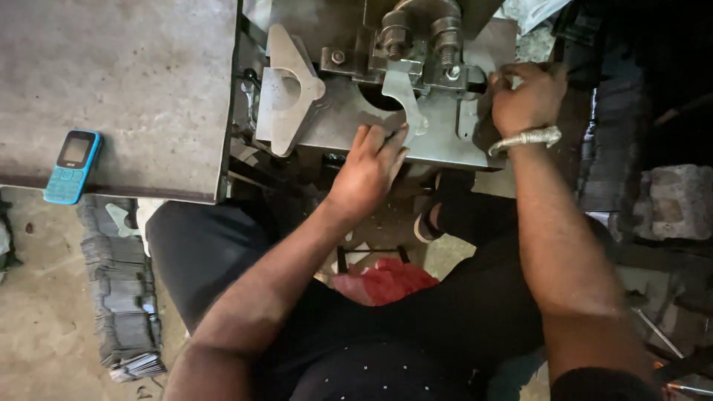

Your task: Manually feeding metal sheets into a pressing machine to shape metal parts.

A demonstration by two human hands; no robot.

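Observation:
My left hand [369, 169] rests at the front edge of a grey steel press bed [338, 122], its fingertips touching a flat cut metal piece [406, 100] that sits under the die with two large bolts [420, 33]. My right hand [526, 95], with a silver bangle on the wrist, is closed around a dark part at the right side of the machine; what it grips is hidden by the fingers. A stack of flat cut metal blanks [286, 89] with a round notch lies on the bed's left side.
A grey metal table [119, 82] at the left carries a blue keypad phone [72, 165]. Bundles of dark stamped pieces [119, 289] stand on the floor at lower left. A red cloth [386, 282] lies between my legs. A concrete block [676, 200] sits at right.

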